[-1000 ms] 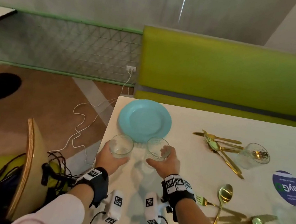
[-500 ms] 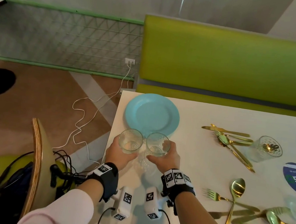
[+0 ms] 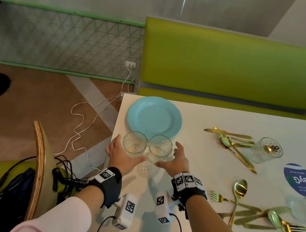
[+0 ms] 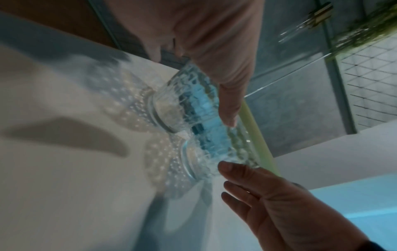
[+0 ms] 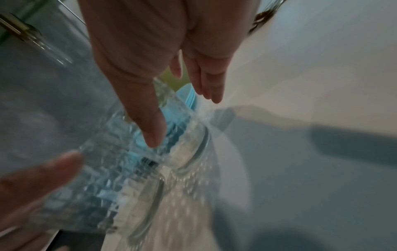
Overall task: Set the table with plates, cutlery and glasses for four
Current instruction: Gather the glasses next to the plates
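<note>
Two clear patterned glasses, the left glass (image 3: 134, 144) and the right glass (image 3: 160, 146), stand side by side on the white table (image 3: 225, 118), just in front of a light blue plate (image 3: 154, 116). My left hand (image 3: 122, 151) flanks the left glass (image 4: 184, 103) with fingers spread and straight. My right hand (image 3: 172, 157) flanks the right glass (image 5: 182, 135) the same way. Neither hand grips a glass. Whether the thumbs touch the glass walls I cannot tell.
Gold knives, forks and spoons (image 3: 232, 143) lie in a pile at mid-table beside a third glass (image 3: 266, 150). More gold cutlery (image 3: 237, 195) and a fourth glass (image 3: 305, 208) sit near right. A wooden chair (image 3: 39, 159) stands left; a green bench (image 3: 232, 68) runs behind.
Both hands held a glass before and brought the two together near the plate. Now the fingers have opened and let go, and the glasses stand on the table.
</note>
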### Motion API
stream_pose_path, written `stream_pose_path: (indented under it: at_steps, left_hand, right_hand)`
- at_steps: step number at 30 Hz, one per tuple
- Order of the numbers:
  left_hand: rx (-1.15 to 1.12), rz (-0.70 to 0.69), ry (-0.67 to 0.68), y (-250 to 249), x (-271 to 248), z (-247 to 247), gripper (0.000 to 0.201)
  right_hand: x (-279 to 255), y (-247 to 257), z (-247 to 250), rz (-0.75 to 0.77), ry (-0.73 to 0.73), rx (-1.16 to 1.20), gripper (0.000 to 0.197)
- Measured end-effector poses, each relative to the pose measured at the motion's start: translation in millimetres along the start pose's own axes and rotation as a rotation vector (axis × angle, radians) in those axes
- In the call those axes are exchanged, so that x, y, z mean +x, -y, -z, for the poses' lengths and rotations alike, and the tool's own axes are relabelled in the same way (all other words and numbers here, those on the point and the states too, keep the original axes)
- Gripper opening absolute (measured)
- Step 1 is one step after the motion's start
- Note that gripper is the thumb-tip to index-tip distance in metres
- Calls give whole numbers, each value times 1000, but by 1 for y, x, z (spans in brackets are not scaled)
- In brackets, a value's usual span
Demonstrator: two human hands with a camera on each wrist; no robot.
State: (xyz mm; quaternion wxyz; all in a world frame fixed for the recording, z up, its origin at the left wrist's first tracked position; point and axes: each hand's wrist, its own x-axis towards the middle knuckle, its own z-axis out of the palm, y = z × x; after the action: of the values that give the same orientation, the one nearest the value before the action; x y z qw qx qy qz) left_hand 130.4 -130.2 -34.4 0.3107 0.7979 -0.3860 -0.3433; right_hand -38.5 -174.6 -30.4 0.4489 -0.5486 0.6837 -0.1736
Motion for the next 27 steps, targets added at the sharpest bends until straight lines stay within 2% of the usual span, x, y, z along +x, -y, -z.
stream_pose_path:
  at_steps: [3,5,8,12,16,20,23,27]
  left_hand:
    - [-70,-195,-126,-20,-17,7,116]
    - [-79,-345,-171,-39,-26,3,99]
    - [-34,-529,-18,-74,-36,-13,58]
    - [191,-702,274,-117,-43,-61,41]
    - [440,-678,463,-144,-43,-116,50]
    - [561,-626,515,-169,-45,-165,64]
    - [615,-621,526,-189,-49,-198,80]
    - [596,-613,550,-211,-50,-243,101]
  right_hand:
    - [-6,-1,24,11,-37,-15,107]
    - [-13,-3,46,23,-95,-15,102]
    - [-24,-9,84,17,-225,-20,88]
    - [-45,-40,145,-39,-457,-34,69]
    - [-63,-90,197,-183,-647,52,61]
    - [-70,-141,237,-324,-824,148,62]
    - [-72,-175,258,-438,-911,211,74]
    - [-65,-213,276,-570,-917,213,101]
